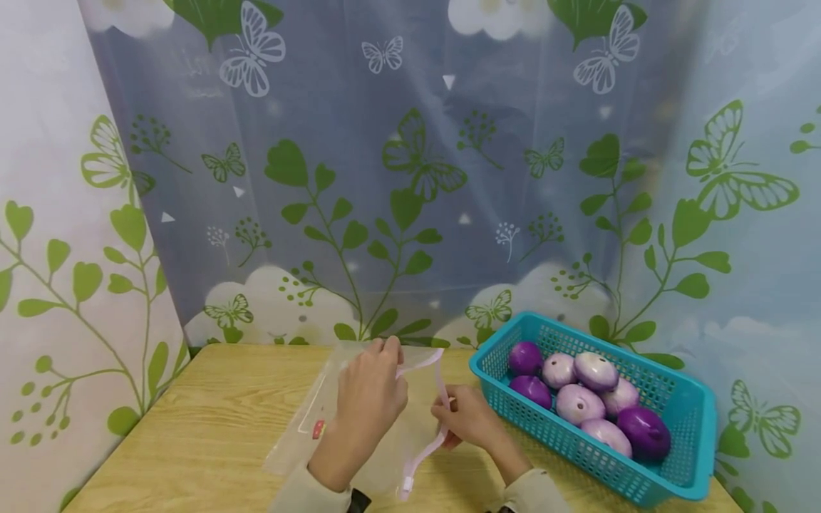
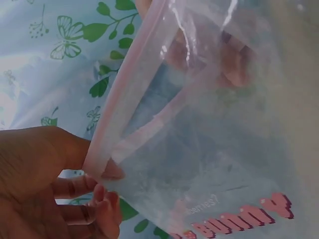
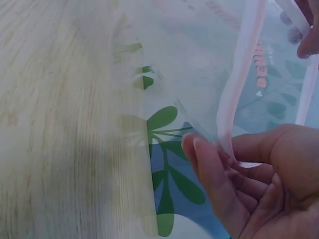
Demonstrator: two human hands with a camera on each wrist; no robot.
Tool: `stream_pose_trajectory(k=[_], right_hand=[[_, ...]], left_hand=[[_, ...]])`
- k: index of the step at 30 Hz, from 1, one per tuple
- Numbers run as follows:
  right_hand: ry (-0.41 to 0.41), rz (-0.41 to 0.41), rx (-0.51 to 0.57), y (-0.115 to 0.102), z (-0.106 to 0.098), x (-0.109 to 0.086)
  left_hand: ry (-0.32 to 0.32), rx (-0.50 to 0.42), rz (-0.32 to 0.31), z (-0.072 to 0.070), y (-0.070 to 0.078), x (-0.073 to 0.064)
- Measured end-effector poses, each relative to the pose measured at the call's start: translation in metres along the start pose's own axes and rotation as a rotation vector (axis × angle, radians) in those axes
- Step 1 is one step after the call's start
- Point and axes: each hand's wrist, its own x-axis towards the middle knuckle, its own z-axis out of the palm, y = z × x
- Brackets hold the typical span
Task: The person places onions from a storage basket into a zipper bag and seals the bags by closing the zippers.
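Note:
A clear zipper bag [image 1: 417, 410] with a pink zip strip [image 1: 442, 381] stands partly open at the middle of the table. My left hand [image 1: 372, 388] pinches its far edge between thumb and finger; in the left wrist view, that left hand [image 2: 65, 179] grips a corner of the pink strip, with red lettering [image 2: 244, 219] on the film. The near side of the mouth is pinched by my right hand [image 1: 471, 417], seen close up in the right wrist view [image 3: 259, 184]. A white slider [image 1: 407, 484] sits at the strip's near end.
To the right, a turquoise perforated basket [image 1: 551, 434] holds several onions [image 1: 580, 404], some deep purple and some pale with purple streaks. Everything rests on a wood-grain table [image 1: 212, 420], with a patterned curtain [image 1: 359, 178] behind it and at both sides.

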Motion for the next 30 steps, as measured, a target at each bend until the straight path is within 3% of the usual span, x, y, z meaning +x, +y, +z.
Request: stream_pose_trajectory(k=[4, 12, 16, 24, 30], right_hand=[[-0.027, -0.012, 0.036, -0.003, -0.003, 0.000], [-0.043, -0.055, 0.069, -0.009, -0.010, 0.000], [-0.014, -0.073, 0.057, -0.009, -0.013, 0.001], [0.038, -0.119, 0.002, -0.008, -0.014, 0.000], [0.054, -0.124, 0.008, -0.007, -0.015, 0.000]], left_hand=[[-0.068, -0.025, -0.016, -0.001, 0.001, 0.001], [-0.058, -0.006, 0.021, -0.002, -0.002, 0.005], [-0.094, -0.040, 0.015, -0.005, -0.004, 0.007], [-0.298, -0.222, 0.032, -0.012, -0.011, 0.011], [-0.454, -0.331, -0.023, -0.010, -0.021, 0.016]])
